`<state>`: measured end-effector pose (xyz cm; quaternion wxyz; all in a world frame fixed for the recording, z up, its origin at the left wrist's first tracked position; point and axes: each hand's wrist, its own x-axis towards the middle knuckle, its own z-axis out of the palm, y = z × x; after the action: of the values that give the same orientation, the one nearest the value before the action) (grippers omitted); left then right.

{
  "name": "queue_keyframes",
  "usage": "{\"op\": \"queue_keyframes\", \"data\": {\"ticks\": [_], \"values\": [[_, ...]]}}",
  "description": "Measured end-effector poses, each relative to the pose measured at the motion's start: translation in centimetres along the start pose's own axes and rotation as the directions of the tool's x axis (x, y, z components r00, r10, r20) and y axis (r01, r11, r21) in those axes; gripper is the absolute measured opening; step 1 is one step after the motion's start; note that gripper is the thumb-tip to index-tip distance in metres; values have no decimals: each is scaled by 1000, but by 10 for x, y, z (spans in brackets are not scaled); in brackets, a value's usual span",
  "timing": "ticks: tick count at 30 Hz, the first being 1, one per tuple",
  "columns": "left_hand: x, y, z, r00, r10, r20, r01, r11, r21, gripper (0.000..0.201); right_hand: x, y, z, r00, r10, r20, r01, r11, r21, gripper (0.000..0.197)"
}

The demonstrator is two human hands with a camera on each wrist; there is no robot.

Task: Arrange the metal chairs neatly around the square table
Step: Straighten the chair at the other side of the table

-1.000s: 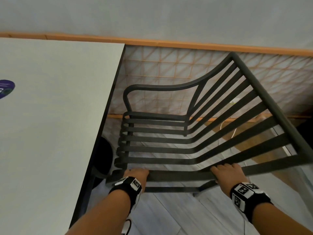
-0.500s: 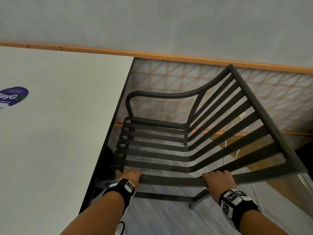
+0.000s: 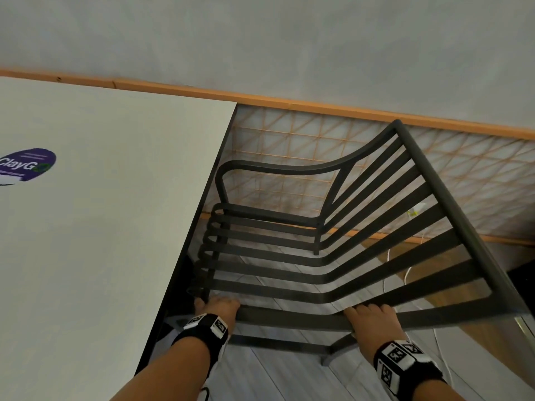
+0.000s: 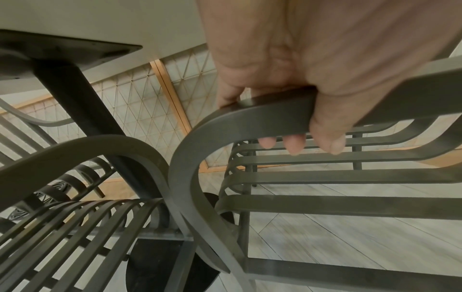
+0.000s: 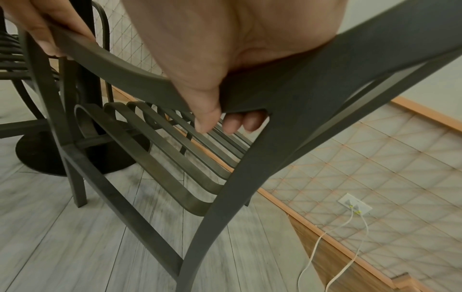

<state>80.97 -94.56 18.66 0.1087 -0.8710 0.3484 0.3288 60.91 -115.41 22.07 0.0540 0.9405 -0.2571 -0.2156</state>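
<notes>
A dark metal slatted chair (image 3: 275, 167) stands beside the right edge of the white square table (image 3: 101, 227), its seat front at the table edge. Both my hands hold its near armrest. My left hand (image 3: 217, 306) grips the front curve of that armrest, fingers wrapped under the bar, as the left wrist view shows on the chair (image 4: 325, 177) with my left hand (image 4: 287, 79). My right hand (image 3: 370, 316) grips the armrest where it meets the backrest; the right wrist view shows my right hand (image 5: 200, 59) curled round the chair (image 5: 240, 177) frame.
A second metal chair (image 4: 75, 217) sits under the table next to the black pedestal (image 4: 75, 98) and its round base (image 5: 37, 154). A lattice wall panel (image 3: 289, 146) runs behind. A wall socket (image 5: 354, 206) with white cables lies to the right, above grey plank floor.
The chair and both hands have slid left, closer to the table edge. More of the table top has come into view. Both grips are unchanged.
</notes>
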Motion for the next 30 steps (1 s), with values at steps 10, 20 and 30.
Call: {"op": "queue_keyframes", "data": {"ticks": [10, 20, 30], "values": [[3, -1, 6, 1000, -2, -27, 2, 1000, 0, 48, 1, -1, 5, 1000, 11, -3, -11, 999, -45, 37], [-24, 10, 34, 982, -32, -187, 25, 999, -38, 92, -3, -5, 16, 996, 39, -77, -41, 999, -15, 42], [-80, 32, 13, 994, 111, 5, -111, 994, 3, 66, -33, -55, 33, 998, 50, -24, -43, 976, 215, 79]]}}
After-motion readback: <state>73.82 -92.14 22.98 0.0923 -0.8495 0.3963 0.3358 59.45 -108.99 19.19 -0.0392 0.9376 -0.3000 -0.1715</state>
